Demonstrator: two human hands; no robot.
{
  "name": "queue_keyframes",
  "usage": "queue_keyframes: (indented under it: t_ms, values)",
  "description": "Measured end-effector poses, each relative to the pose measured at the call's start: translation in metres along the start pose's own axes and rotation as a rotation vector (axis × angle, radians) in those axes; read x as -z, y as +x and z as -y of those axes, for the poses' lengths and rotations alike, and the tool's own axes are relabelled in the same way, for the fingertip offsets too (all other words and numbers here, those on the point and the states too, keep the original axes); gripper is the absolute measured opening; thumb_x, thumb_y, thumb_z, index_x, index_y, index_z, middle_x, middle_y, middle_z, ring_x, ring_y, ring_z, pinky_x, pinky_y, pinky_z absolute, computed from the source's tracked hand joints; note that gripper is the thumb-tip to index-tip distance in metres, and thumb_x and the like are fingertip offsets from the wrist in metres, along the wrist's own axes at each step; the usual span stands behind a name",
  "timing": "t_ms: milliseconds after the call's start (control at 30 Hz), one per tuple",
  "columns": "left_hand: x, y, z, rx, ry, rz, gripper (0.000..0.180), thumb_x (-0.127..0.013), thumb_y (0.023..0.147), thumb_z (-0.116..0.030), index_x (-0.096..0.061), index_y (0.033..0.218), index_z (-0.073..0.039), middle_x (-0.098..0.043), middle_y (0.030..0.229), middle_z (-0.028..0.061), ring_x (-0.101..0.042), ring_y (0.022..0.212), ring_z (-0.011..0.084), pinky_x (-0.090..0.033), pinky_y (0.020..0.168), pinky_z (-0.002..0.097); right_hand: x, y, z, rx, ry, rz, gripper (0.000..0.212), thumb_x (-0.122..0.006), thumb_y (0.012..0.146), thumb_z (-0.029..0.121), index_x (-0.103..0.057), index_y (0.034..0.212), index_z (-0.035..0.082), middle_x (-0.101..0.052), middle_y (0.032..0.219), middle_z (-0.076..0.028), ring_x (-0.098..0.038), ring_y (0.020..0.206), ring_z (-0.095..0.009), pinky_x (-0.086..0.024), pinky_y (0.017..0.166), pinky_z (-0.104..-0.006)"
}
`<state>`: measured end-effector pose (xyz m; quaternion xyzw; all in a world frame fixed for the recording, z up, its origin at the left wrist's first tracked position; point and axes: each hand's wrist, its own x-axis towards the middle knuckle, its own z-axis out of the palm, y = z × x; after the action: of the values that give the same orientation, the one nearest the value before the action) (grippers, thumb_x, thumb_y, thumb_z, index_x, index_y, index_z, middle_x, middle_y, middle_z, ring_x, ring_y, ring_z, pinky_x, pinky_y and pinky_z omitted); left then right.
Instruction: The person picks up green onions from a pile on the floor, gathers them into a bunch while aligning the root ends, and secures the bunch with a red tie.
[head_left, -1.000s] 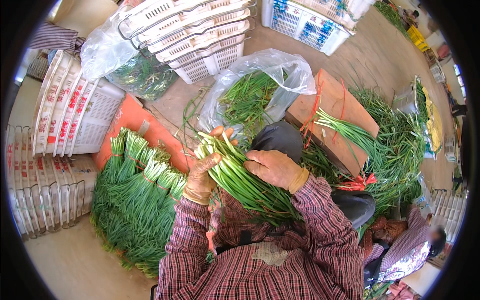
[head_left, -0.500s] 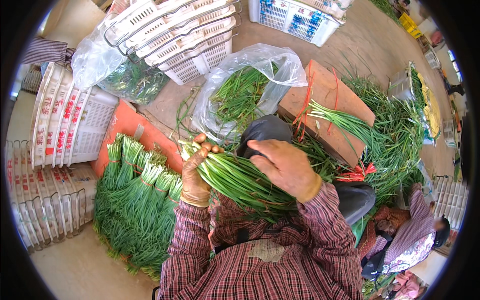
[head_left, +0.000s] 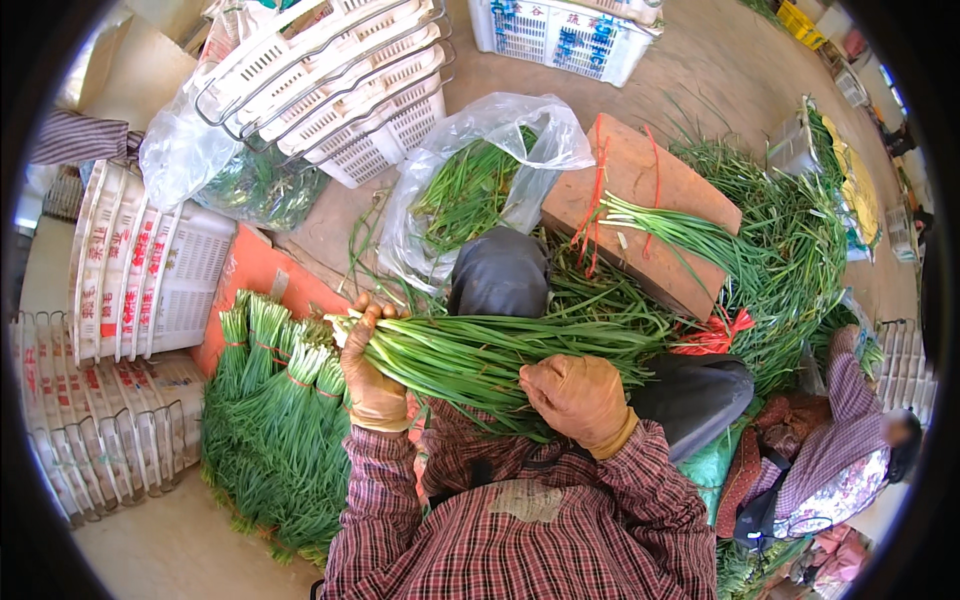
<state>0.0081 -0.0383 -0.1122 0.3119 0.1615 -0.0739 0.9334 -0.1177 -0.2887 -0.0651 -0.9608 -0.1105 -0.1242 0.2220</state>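
Observation:
My gloved left hand (head_left: pixel 372 368) is closed round the pale stem ends of a loose bunch of Chinese chives (head_left: pixel 470 355). The long green leaves stretch to the right across my lap, below my dark-covered knee. Over the lower side of the leaves my gloved right hand (head_left: pixel 580 400) is curled closed, its fingertips turned in. What it grips, if anything, is hidden. Several tied bundles of chives (head_left: pixel 270 440) lie packed together at the left. A few chives (head_left: pixel 675 225) lie across red ties (head_left: pixel 597 200) on a brown block (head_left: pixel 640 195).
An open clear plastic bag (head_left: pixel 545 135) holding greens lies beyond my knee. Loose chives (head_left: pixel 790 260) are heaped at the right near more red ties (head_left: pixel 715 332). Stacked white crates (head_left: pixel 380 130) stand at far left. A co-worker (head_left: pixel 820 470) sits at lower right.
My right hand has come down and toward me from above the bunch, and its fingers have curled closed. The leaves now spread straighter to the right. My left hand keeps its grip.

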Motion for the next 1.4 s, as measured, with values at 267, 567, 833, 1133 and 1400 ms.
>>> queue_keyframes:
  t_ms: [267,567,833,1133,1400]
  values:
    - [-0.070,-0.021,-0.027,-0.143,0.041,0.217,0.040,-0.072,0.088,-0.006,-0.056,0.125,-0.009,-0.066,0.100,0.0026,-0.062,0.100,0.0210,-0.047,0.104,0.0443,0.034,0.003,-0.017,-0.042,0.269,-0.048,0.021,-0.080,0.080,0.012,-0.068,0.098,0.012,-0.069,0.081,-0.004,-0.067,0.063,-0.025,-0.053,0.056,-0.0346]
    - [-0.139,-0.020,-0.037,-0.378,0.253,0.440,0.041,-0.070,0.090,-0.006,-0.056,0.128,-0.007,-0.067,0.104,0.0041,-0.062,0.102,0.0222,-0.049,0.104,0.0442,0.022,-0.042,-0.058,-0.289,0.370,-0.119,0.015,-0.077,0.083,0.017,-0.068,0.092,0.010,-0.069,0.084,-0.007,-0.069,0.072,-0.026,-0.055,0.064,-0.0346]
    - [-0.158,-0.018,-0.036,-0.375,0.316,0.456,0.040,-0.071,0.091,-0.008,-0.055,0.128,-0.009,-0.069,0.103,0.0025,-0.064,0.104,0.0227,-0.052,0.103,0.0466,-0.027,-0.109,-0.105,-0.618,0.006,0.368,0.019,-0.065,0.087,0.027,-0.070,0.095,0.010,-0.070,0.090,-0.010,-0.069,0.079,-0.033,-0.055,0.068,-0.0447]
    - [-0.182,-0.033,-0.022,-0.373,0.304,0.452,0.041,-0.074,0.089,-0.005,-0.056,0.126,-0.010,-0.066,0.103,0.0027,-0.062,0.106,0.0230,-0.053,0.099,0.0459,0.015,-0.061,-0.051,-0.210,0.422,-0.098,0.031,-0.064,0.095,0.031,-0.070,0.119,0.012,-0.069,0.105,-0.008,-0.071,0.087,-0.028,-0.058,0.071,-0.0371]
    - [-0.186,-0.041,-0.004,-0.330,0.322,0.459,0.044,-0.074,0.088,-0.005,-0.053,0.126,-0.009,-0.064,0.103,0.0020,-0.060,0.105,0.0222,-0.049,0.103,0.0444,0.015,-0.011,-0.027,-0.281,0.593,-0.315,0.029,-0.065,0.098,0.032,-0.071,0.120,0.014,-0.070,0.097,-0.009,-0.070,0.080,-0.028,-0.057,0.068,-0.0348]
